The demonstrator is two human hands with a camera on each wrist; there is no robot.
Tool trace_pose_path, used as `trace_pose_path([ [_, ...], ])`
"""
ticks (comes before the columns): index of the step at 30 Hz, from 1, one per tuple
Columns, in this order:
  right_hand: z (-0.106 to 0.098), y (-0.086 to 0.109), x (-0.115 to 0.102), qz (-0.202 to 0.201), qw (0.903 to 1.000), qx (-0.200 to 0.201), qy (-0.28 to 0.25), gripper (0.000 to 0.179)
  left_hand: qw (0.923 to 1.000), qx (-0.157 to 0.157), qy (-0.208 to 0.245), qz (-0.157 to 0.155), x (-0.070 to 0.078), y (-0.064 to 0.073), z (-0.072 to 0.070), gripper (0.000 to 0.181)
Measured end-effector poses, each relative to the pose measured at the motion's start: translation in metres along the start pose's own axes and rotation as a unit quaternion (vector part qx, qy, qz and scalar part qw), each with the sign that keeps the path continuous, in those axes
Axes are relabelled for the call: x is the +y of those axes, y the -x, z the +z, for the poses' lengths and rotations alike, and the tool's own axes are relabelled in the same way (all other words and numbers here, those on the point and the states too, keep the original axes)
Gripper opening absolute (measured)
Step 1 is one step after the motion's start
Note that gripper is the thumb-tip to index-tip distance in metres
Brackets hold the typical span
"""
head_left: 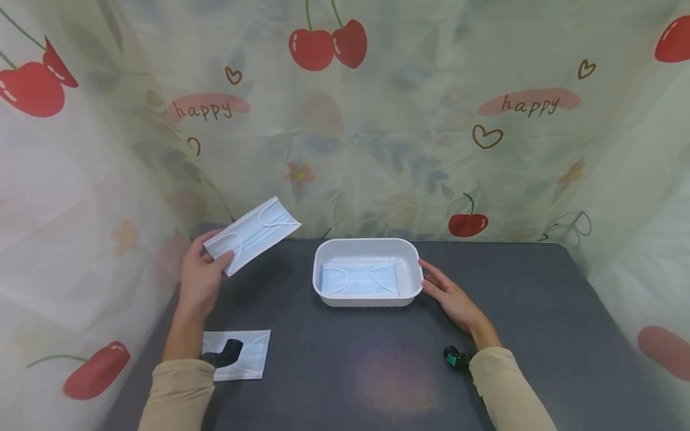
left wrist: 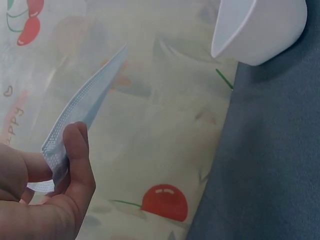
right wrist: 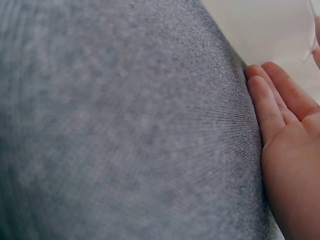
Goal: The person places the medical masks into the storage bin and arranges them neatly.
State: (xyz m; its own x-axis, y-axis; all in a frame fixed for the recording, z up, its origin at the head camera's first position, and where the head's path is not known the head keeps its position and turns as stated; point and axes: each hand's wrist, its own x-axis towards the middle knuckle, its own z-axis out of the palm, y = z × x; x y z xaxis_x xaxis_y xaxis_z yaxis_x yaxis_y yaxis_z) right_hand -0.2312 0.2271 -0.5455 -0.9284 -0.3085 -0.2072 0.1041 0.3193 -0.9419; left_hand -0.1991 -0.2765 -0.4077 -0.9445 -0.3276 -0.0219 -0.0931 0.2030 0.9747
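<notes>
My left hand (head_left: 200, 276) pinches a light blue face mask (head_left: 253, 234) by its lower left end, thumb on the near face, held up above the table's left side. In the left wrist view the same mask (left wrist: 85, 107) shows edge-on between thumb and fingers. A white plastic tray (head_left: 369, 303) stands at the middle of the table, with a blue mask (head_left: 360, 280) lying flat inside. At the tray's right end, my right hand (head_left: 455, 302) touches the wall with its fingers fairly straight. The right wrist view shows those fingers (right wrist: 267, 102) beside the tray's pale wall.
Another mask (head_left: 253, 359) lies on the dark grey table (head_left: 372, 353) at the front left, partly covered by the left forearm and its black wrist device (head_left: 226, 354). A printed curtain (head_left: 377, 149) closes off the back and both sides.
</notes>
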Motion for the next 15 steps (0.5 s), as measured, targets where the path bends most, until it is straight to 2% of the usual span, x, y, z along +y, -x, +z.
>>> trace_pose_path([
  [15, -0.001, -0.001, 0.001, -0.008, 1.0, -0.001, -0.003, 0.067, 0.9972, -0.064, 0.029, 0.027, 0.025, 0.01, 0.018, 0.057],
])
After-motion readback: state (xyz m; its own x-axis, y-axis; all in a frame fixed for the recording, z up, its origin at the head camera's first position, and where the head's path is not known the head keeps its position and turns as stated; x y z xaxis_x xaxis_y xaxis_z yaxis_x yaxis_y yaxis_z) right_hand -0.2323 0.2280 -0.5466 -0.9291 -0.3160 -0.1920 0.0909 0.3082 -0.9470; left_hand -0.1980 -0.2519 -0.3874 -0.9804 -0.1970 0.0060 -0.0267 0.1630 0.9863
